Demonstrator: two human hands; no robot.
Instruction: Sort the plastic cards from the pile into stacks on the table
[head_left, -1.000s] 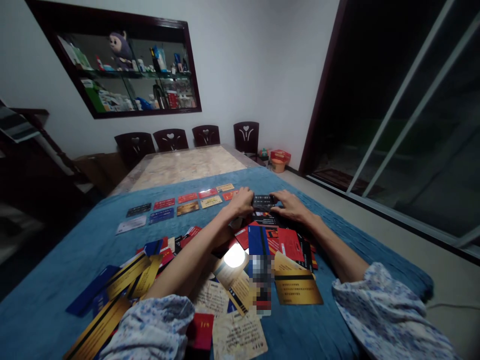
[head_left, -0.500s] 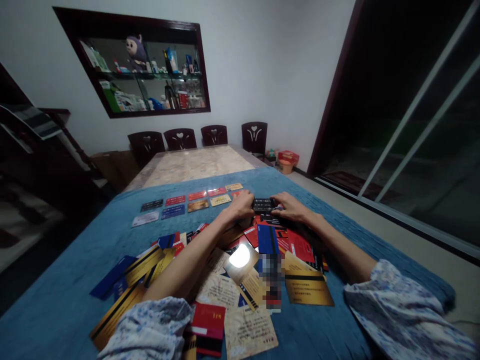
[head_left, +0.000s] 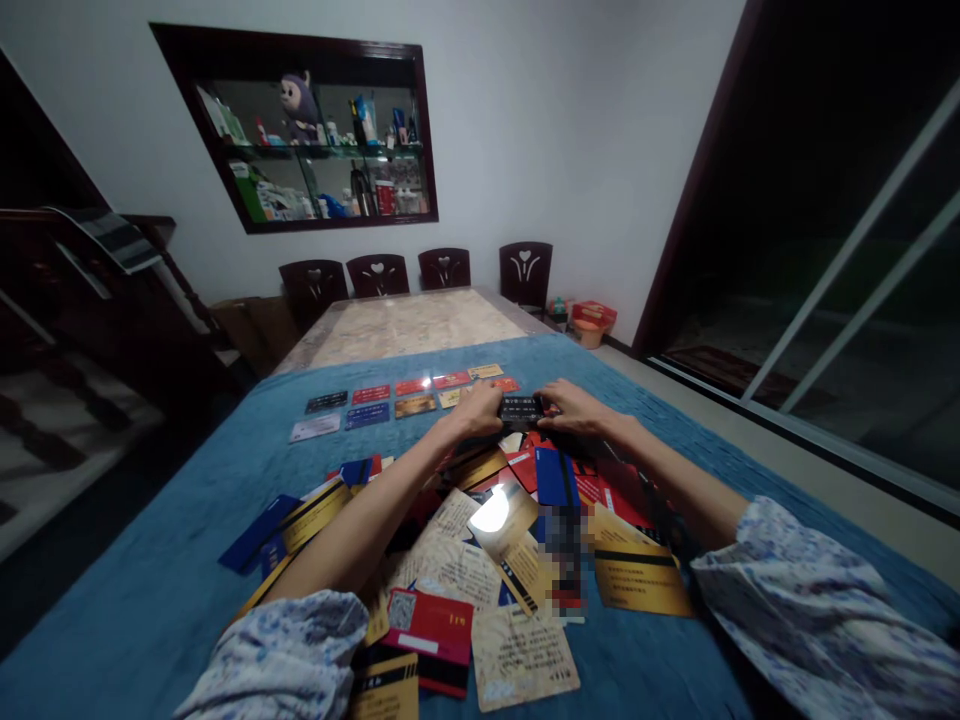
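Between my hands is a black card (head_left: 521, 408) with pale lettering, above the far edge of a loose pile. My left hand (head_left: 480, 408) grips its left end, fingers closed. The right end is pinched by my right hand (head_left: 564, 407). Below lie many overlapping cards, among them a blue card (head_left: 556, 478), a gold card (head_left: 645, 580), a red card (head_left: 431, 635) and a beige card (head_left: 525, 660). Beyond my left hand, cards lie in two rows, with a black card (head_left: 327, 402) and a white card (head_left: 315, 428) at the left end.
A blue cloth (head_left: 150, 590) covers the near part of the table, and the marble-patterned top (head_left: 420, 325) shows beyond it. Dark chairs (head_left: 525, 275) stand at the far end. A glass sliding door (head_left: 847, 250) is on the right.
The view has shifted left, so the scene sits further right. My hands have drawn slightly closer together around the black card, and the black card below it no longer shows.
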